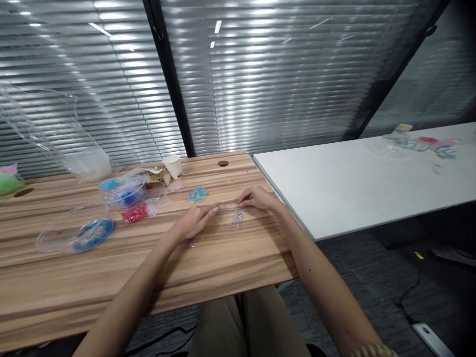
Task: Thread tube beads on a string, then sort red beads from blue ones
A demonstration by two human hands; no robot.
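My left hand [194, 221] lies low over the wooden table with its index finger stretched out and the thumb apart from it. A few thin, clear pieces [191, 242] lie beside its lower edge. My right hand [259, 198] is closed in a pinch just above the wood; whatever is between the fingertips is too small to make out. Right below those fingertips is a small pile of clear, silvery tube-like beads [236, 219]. Beyond my left hand sits a heap of light-blue beads [198, 194].
On the wooden table [111, 282] at left are a bag of red beads [135, 213], a clear tub with blue contents [128, 197], a clear round lid with blue beads [92, 235] and a paper cup [173, 167]. A white table [357, 183] adjoins at right.
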